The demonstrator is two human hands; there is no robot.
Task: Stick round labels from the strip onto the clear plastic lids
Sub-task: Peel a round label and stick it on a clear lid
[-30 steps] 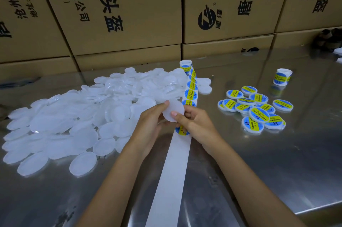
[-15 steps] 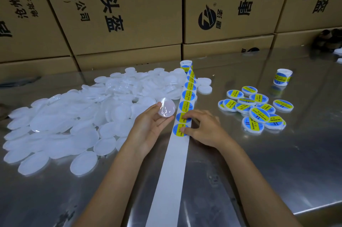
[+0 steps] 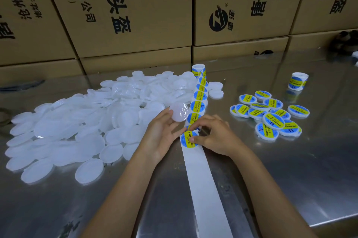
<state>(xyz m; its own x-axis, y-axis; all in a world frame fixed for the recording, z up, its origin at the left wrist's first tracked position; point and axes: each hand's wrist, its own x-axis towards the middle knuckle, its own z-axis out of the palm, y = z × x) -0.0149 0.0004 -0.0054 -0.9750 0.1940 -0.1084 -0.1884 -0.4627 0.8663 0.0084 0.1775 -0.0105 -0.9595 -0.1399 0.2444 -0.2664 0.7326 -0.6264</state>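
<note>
Steel table (image 3: 290, 189) lies bare near its front edge, right of the strip (image 3: 205, 185). Left hand (image 3: 162, 137) pinches a clear lid (image 3: 179, 114) beside the strip. Right hand (image 3: 215, 137), flat on the strip before, now curls its fingers round the nearest label (image 3: 188, 140), peeling it.

Dim, cool overhead light glares off the steel table (image 3: 290, 179); sharp centre, wide-angle bending at the edges
</note>
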